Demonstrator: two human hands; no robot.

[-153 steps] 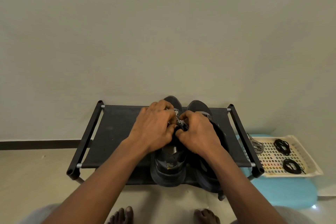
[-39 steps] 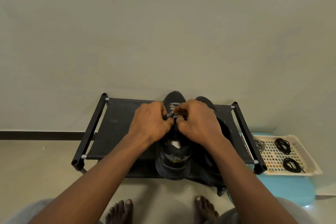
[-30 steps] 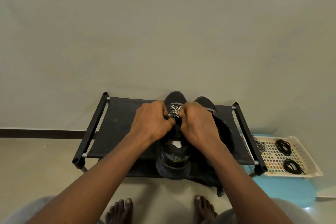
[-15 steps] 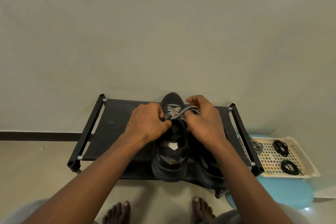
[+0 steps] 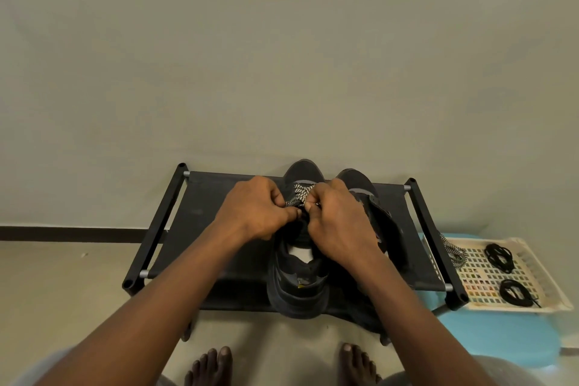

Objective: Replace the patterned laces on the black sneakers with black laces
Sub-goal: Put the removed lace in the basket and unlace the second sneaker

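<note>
Two black sneakers stand side by side on a low black rack (image 5: pixel 200 229), toes toward the wall. The left sneaker (image 5: pixel 297 285) carries a black-and-white patterned lace (image 5: pixel 300 192) near its toe end. My left hand (image 5: pixel 255 208) and my right hand (image 5: pixel 336 219) meet over that shoe's eyelets, both pinching the patterned lace. The right sneaker (image 5: pixel 374 210) is partly hidden behind my right hand and forearm. Two coiled black laces (image 5: pixel 498 255) (image 5: pixel 513 291) lie in a cream tray (image 5: pixel 546 283) at the right.
A removed patterned lace (image 5: pixel 454 252) lies at the tray's left end. The tray rests on a light blue stool (image 5: pixel 501 338) to the right of the rack. My bare feet (image 5: pixel 210 367) are on the floor in front of the rack. A plain wall stands right behind it.
Half a second ago my right hand held a lace loop stretched to the right over the toe; now it has come back in, and both hands pinch the lace close together.
</note>
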